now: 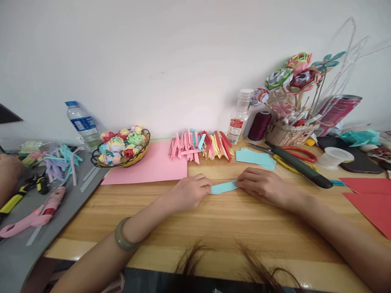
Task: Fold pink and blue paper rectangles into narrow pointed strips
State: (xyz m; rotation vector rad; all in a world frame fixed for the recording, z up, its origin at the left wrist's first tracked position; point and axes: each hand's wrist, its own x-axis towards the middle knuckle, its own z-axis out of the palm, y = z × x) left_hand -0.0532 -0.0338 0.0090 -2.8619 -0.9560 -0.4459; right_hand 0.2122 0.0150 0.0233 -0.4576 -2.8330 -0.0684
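Note:
A light blue paper strip (224, 187) stretches between my two hands, low over the wooden table (195, 236). Its left end is pinched in my left hand (193, 191), which wears a ring, with a bangle on the wrist. At the other end, the fingers of my right hand (264, 185) close on the strip; the fingertips are partly hidden. Several more blue paper strips (255, 158) lie just behind my right hand. Beyond my left hand is a row of folded paper pieces (200, 145) in pink, red, yellow and blue, partly on a pink paper sheet (146, 167).
A basket of paper flowers (122, 148) and a water bottle (82, 124) stand back left. At left lie a pink glue gun (36, 215) and a co-worker's hand (9, 175). To the right are scissors (293, 158), a dark green-handled tool (299, 165), tape spool (334, 158) and red paper (371, 203).

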